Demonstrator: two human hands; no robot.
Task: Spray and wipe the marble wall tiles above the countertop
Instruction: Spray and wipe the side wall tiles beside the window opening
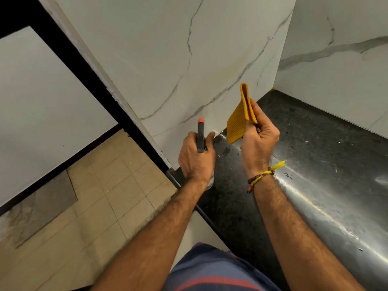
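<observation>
Left hand (pixel 196 157) has a full wrap on the spray bottle (pixel 201 135), fingers curled round the neck, red-tipped nozzle aimed at the marble wall tiles (pixel 168 59) just above the counter's left end. Right hand (pixel 259 141) pinches a folded yellow cloth (pixel 239 120) between thumb and fingers, fold edge up, held in the air near the wall, not touching it. Black counter (pixel 304 143) runs along the wall base into the far corner; a few droplets show on it near its left edge.

Looks like the spray step, wipe not started. To do it well, I'd say:
- keep the nozzle a bit back from the tile so mist spreads instead of running down
- hit the section straight ahead first, low by the counter joint
- move the cloth clear of the spray cone, else it soaks before the wall does
- re-grip the cloth flat under the palm before wiping; the current pinch gives edge contact only
- wipe top down, finish along the tile-to-counter seam where runoff will collect

Can't tell if the tile is already wet; no sheen visible.
</observation>
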